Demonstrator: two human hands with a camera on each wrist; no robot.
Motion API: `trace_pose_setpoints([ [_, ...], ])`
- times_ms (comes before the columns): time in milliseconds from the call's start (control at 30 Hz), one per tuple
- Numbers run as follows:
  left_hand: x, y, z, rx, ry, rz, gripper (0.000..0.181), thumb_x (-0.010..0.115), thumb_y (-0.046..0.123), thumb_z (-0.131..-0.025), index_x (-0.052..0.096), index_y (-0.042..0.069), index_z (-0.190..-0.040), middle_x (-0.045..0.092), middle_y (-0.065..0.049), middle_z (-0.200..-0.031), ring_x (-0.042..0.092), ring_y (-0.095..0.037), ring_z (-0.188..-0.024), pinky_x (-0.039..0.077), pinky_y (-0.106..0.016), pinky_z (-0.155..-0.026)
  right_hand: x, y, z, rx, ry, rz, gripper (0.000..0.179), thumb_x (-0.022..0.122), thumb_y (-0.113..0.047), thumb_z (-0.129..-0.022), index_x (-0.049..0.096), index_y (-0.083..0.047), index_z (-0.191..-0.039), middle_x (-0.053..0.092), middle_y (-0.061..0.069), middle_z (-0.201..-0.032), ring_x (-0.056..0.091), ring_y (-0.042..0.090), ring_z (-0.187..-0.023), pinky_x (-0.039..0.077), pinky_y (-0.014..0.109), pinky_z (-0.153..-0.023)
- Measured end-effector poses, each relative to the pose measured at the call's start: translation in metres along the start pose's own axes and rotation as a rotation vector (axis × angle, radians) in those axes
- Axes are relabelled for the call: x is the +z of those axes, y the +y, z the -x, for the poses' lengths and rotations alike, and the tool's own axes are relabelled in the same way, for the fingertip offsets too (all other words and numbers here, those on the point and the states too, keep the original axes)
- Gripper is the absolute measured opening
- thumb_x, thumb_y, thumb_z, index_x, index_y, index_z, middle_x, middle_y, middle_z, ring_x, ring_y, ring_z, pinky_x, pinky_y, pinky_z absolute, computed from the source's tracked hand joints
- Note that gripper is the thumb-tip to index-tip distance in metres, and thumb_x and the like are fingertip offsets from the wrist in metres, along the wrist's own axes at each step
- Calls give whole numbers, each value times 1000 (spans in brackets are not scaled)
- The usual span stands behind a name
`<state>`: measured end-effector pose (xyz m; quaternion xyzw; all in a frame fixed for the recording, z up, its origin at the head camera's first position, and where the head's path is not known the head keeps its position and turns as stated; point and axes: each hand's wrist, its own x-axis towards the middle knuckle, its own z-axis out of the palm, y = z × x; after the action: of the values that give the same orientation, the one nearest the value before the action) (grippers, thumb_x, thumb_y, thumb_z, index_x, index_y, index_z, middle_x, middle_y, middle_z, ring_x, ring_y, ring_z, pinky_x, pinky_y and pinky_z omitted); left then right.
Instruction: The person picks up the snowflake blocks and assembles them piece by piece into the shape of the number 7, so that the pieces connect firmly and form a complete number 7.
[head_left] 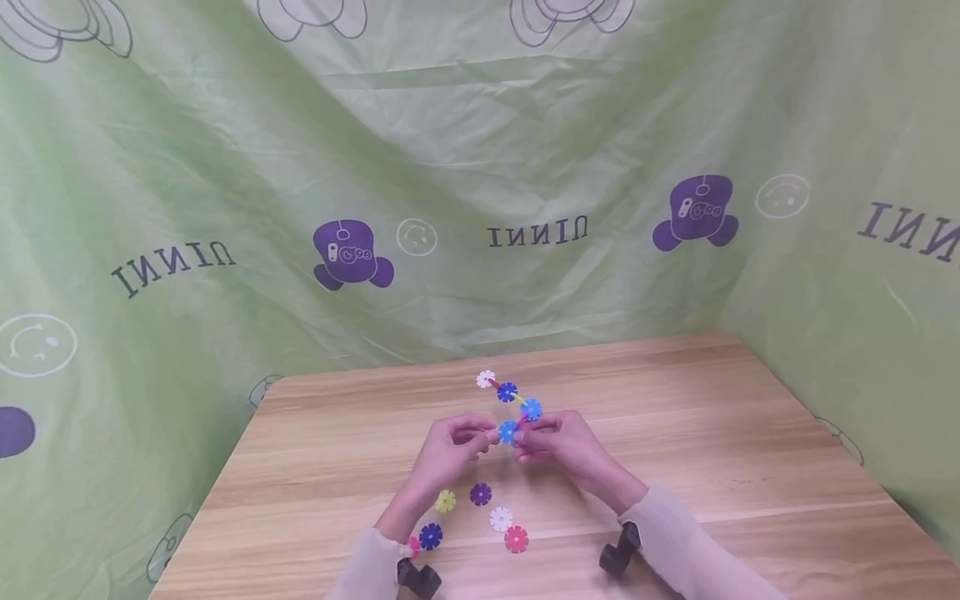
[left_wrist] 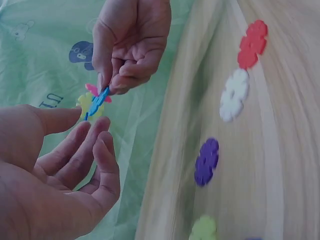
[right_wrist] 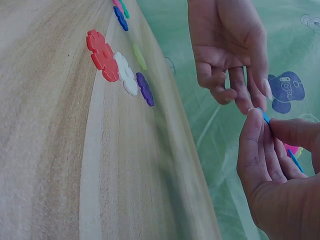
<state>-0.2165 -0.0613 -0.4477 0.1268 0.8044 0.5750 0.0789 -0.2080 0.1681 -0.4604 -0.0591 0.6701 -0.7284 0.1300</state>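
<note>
My right hand (head_left: 542,435) pinches the lowest light blue disc (head_left: 507,432) of a short chain of flower-shaped plastic discs (head_left: 507,392), held up over the wooden table (head_left: 675,417). The chain runs up and away through another light blue disc (head_left: 531,408) and a dark blue one to a white disc (head_left: 486,379). In the left wrist view the right hand (left_wrist: 127,50) grips the blue disc (left_wrist: 101,96) edge-on. My left hand (left_wrist: 55,170) lies just below it, fingers loosely curled and holding nothing, its thumb reaching towards the chain.
Loose discs lie on the table near my wrists: yellow (head_left: 445,501), purple (head_left: 481,494), white (head_left: 501,518), red (head_left: 516,539) and dark blue (head_left: 431,536). A green printed cloth (head_left: 480,167) hangs behind and to both sides of the table.
</note>
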Motion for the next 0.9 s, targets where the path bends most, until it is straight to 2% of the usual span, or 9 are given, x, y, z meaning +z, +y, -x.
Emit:
trace_pose_setpoints([
  [200, -20, -8, 10, 12, -28, -165, 30, 76, 28, -96, 76, 7, -118, 80, -5, -111, 73, -18, -102, 60, -34, -90, 0, -2, 0, 8, 9, 21, 28, 73, -6, -96, 69, 12, -118, 77, 30, -107, 80, 26, -91, 66, 36, -86],
  [467, -39, -25, 24, 37, -85, -321, 23, 77, 20, -94, 77, 6, -112, 80, -4, -100, 70, -13, -90, 60, -25, -80, 1, -4, -1, 15, 20, 20, 28, 72, -5, -96, 69, 12, -118, 77, 29, -108, 80, 28, -92, 66, 36, -86],
  [667, -51, -36, 39, 38, -122, -456, 24, 82, 23, -90, 78, 9, -110, 75, 4, -89, 65, -9, -81, 56, -20, -73, 1, -3, 1, 14, 15, 12, 28, 71, -4, -97, 68, 13, -118, 77, 28, -107, 80, 23, -88, 66, 35, -86],
  [900, -59, -38, 41, 44, -160, -515, 29, 88, 25, -83, 77, 11, -106, 70, 7, -84, 60, -8, -75, 52, -19, -67, 0, -3, 1, 13, 11, 6, 29, 71, -4, -96, 67, 14, -118, 78, 27, -105, 79, 22, -88, 66, 34, -85],
])
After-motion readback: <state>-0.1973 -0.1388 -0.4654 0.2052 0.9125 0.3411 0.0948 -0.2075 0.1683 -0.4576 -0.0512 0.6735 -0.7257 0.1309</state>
